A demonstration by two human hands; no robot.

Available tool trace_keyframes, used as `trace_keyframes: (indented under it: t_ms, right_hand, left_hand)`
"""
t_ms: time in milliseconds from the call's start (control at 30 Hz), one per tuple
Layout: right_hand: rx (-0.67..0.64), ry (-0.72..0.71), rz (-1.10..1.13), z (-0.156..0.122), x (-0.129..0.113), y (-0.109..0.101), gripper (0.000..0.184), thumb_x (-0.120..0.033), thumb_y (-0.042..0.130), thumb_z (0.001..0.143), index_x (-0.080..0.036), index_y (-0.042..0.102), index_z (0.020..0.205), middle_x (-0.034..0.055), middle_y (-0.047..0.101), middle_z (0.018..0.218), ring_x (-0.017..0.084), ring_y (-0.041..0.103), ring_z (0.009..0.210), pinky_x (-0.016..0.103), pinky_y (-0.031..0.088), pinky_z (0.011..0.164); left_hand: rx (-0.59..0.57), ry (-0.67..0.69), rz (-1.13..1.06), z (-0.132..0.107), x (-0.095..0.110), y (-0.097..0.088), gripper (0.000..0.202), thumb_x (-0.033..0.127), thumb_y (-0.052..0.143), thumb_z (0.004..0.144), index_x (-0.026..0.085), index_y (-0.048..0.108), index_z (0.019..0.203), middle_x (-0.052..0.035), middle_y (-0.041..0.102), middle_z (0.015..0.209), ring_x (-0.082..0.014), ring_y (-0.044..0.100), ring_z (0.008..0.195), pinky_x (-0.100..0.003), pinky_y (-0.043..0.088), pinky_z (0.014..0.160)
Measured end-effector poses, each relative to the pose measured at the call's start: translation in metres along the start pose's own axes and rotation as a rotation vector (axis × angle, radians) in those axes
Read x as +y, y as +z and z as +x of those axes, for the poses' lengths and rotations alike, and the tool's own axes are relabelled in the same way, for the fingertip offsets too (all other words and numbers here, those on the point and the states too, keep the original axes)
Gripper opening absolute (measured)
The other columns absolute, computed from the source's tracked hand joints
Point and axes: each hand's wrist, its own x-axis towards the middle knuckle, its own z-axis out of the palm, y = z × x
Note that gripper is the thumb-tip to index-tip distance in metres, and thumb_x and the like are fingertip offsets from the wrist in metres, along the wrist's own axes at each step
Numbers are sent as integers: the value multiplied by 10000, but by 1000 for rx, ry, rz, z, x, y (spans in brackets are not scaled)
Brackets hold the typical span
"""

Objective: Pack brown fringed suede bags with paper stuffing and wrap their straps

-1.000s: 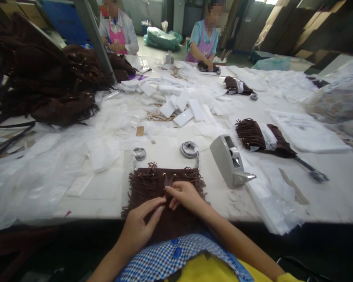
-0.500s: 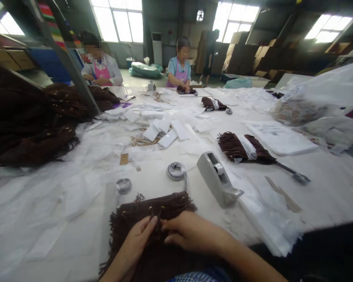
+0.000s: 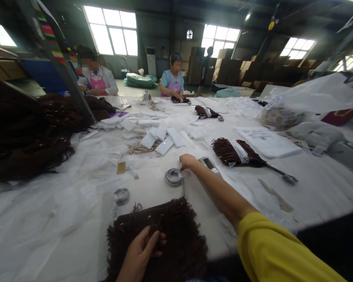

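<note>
A brown fringed suede bag [image 3: 170,235] lies at the near edge of the white table [image 3: 153,188]. My left hand [image 3: 142,248] rests on it, thumb and fingers pinching the dark tab at the bag's top middle. My right hand [image 3: 187,160] is stretched far forward, fingers curled, beside the wrapped silver chain coil [image 3: 173,177] and close to the grey tape dispenser [image 3: 209,164], which my arm partly hides. Whether it holds anything is hidden. A second wrapped chain coil [image 3: 121,195] lies to the left of the bag's top.
Small white packets [image 3: 157,137] and clear plastic sheets cover the table's middle. A heap of brown fringed bags [image 3: 32,133] fills the left. More wrapped bags [image 3: 235,152] lie at right. Two other people work at the far end.
My right hand left the bag's top and reached forward to the chain coil and tape dispenser. My left hand stays on the bag's tab. The view tilted up further.
</note>
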Motion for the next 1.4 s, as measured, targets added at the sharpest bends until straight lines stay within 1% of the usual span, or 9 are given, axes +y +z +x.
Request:
trace_keyframes:
  t_ms: [133, 367, 433, 533, 667, 833, 1067, 1267, 1400]
  right_hand:
    - [-36, 95, 1, -9, 2, -1, 330, -209, 878, 598, -156, 739, 892, 122, 749, 967, 266, 698, 946, 310, 535, 822]
    - [290, -10, 371, -76, 8, -37, 268, -346, 521, 943, -168, 633, 1109, 101, 698, 1081, 226, 639, 1010, 347, 493, 891]
    - [156, -164, 804, -113, 2, -29, 280, -399, 591, 899, -161, 630, 1040, 64, 700, 941, 185, 647, 856, 299, 514, 786]
    - [-321, -262, 1177, -167, -11, -4, 367, -470, 682, 829, -153, 622, 1004, 34, 667, 864, 139, 608, 732, 242, 492, 664]
    - [-674, -255, 938, -211, -24, 27, 315, -445, 689, 818, -152, 657, 931, -5, 620, 740, 113, 538, 627, 197, 388, 524]
    - [-517, -309, 593, -214, -41, 44, 136, -252, 660, 797, -142, 705, 863, 20, 674, 751, 140, 572, 679, 214, 379, 575]
    - [-165, -198, 808, -202, -65, 69, 179, -304, 653, 794, -139, 703, 750, 14, 653, 674, 138, 559, 631, 225, 351, 560]
    - [-513, -105, 1410, -213, -66, 88, 431, -556, 634, 818, -135, 638, 729, 3, 618, 659, 105, 492, 567, 232, 381, 577]
    - [-629, -162, 1459, -216, -67, 90, 539, -657, 584, 835, -141, 610, 685, -10, 588, 623, 84, 452, 540, 223, 337, 558]
  left_hand:
    - [-50, -2, 22, -1, 2, -1, 543, 668, 685, 729, 175, 682, 958, -91, 726, 955, -251, 693, 922, -303, 577, 670]
    - [-3, -6, -20, -10, 15, 3, 580, 637, 699, 734, 148, 665, 1043, -103, 727, 963, -241, 695, 920, -302, 585, 708]
    - [12, -19, -42, -14, 21, 5, 563, 604, 710, 742, 135, 663, 1049, -106, 726, 953, -235, 695, 898, -295, 583, 693]
    - [27, -31, -91, -18, 29, 6, 494, 539, 713, 774, 130, 661, 1045, -100, 721, 957, -217, 689, 886, -279, 577, 685]
    - [37, -18, -111, -18, 34, 3, 409, 511, 663, 831, 137, 665, 997, -84, 714, 941, -190, 679, 834, -266, 563, 651]
    - [70, 58, 88, -15, 47, 0, 396, 524, 626, 856, 130, 661, 879, -76, 711, 835, -159, 666, 721, -181, 448, 483]
    - [31, 42, 50, -28, 50, 11, 385, 499, 644, 853, 128, 682, 946, -80, 712, 902, -152, 672, 746, -189, 503, 531]
    - [60, -42, -67, -42, 35, 20, 402, 490, 655, 848, 116, 683, 993, -96, 720, 924, -130, 679, 720, -197, 544, 595]
    - [45, -28, -45, -44, 30, 25, 426, 519, 665, 826, 108, 674, 941, -91, 716, 888, -132, 678, 682, -207, 551, 576]
